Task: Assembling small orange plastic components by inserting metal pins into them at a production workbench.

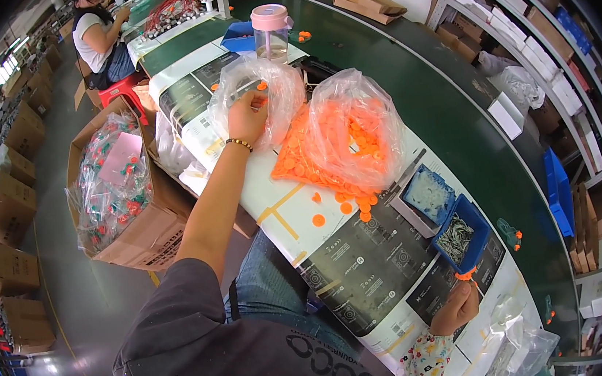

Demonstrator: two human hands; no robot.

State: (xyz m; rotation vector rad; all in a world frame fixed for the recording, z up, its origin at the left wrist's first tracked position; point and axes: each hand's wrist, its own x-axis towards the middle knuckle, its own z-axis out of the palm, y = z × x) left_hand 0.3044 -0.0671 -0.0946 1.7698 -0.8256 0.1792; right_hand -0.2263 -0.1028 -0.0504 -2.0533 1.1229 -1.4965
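My left hand (pixel 246 118), with a beaded bracelet at the wrist, reaches into the mouth of a clear plastic bag (pixel 285 90). Its fingers are closed on a small orange plastic piece. Beside it lies a bulging clear bag of orange plastic discs (pixel 362 141), and some loose orange discs (pixel 318 220) have spilled onto the table. My right hand (pixel 455 310), below a floral sleeve, pinches an orange plastic piece (pixel 466 274) at the near edge of a blue bin (pixel 480 231). Thin silvery metal pieces (pixel 456 239) fill part of that bin.
A lidded pink drink cup (pixel 271 33) stands beyond the bags, beside a blue tray (pixel 237 37). At the left is a cardboard box (pixel 141 241) of bagged parts. Crumpled clear plastic (pixel 521 345) lies near the right hand. Another person (pixel 100 36) sits farther along the table.
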